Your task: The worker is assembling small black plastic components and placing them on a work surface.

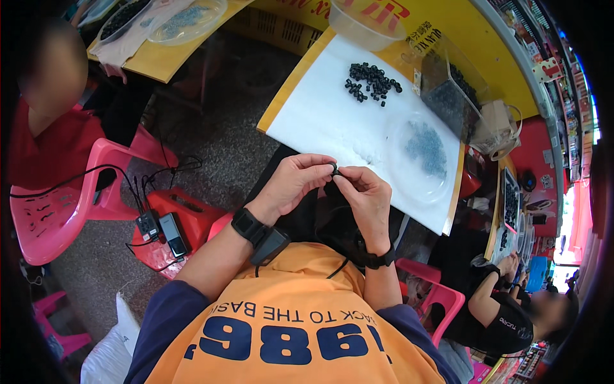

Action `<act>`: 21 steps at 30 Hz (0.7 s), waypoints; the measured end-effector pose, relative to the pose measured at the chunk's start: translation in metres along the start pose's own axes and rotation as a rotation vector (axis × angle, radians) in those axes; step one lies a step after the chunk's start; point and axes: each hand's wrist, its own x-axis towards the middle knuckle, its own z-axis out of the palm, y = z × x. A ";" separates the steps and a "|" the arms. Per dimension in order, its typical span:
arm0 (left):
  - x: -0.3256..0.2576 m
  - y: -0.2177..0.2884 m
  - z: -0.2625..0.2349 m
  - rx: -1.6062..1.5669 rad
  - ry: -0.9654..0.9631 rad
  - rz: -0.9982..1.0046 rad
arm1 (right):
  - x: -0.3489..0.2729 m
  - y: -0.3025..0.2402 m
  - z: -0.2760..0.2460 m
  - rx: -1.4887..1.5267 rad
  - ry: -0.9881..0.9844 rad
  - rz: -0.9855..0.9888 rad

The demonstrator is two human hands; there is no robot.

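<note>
My left hand (295,182) and my right hand (369,197) meet in front of my chest, just off the near edge of a white-topped table (320,109). Between their fingertips they pinch a small black round part (334,169), mostly covered by the fingers. Farther back on the white surface lies a loose pile of small black cylindrical parts (372,82). To the right of it, a clear round dish (393,152) holds many tiny clear bluish pieces (425,149).
A clear bin (448,83) of black parts and a translucent tub (366,29) stand at the table's back. On the left are a person on a pink chair (57,217) and a red stool (192,211) with devices and cables. Another person (511,320) works at right.
</note>
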 end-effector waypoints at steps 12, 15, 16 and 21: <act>0.004 -0.009 -0.010 -0.226 -0.084 -0.141 | -0.001 0.008 -0.002 -0.087 0.025 -0.041; 0.004 -0.008 -0.010 -0.135 -0.050 -0.109 | -0.002 0.003 0.000 -0.126 0.019 -0.054; 0.003 -0.006 -0.009 -0.109 -0.045 -0.092 | -0.002 0.000 0.001 -0.142 0.017 -0.054; 0.001 -0.001 -0.005 -0.020 -0.052 -0.030 | -0.001 0.007 -0.001 -0.044 -0.004 -0.050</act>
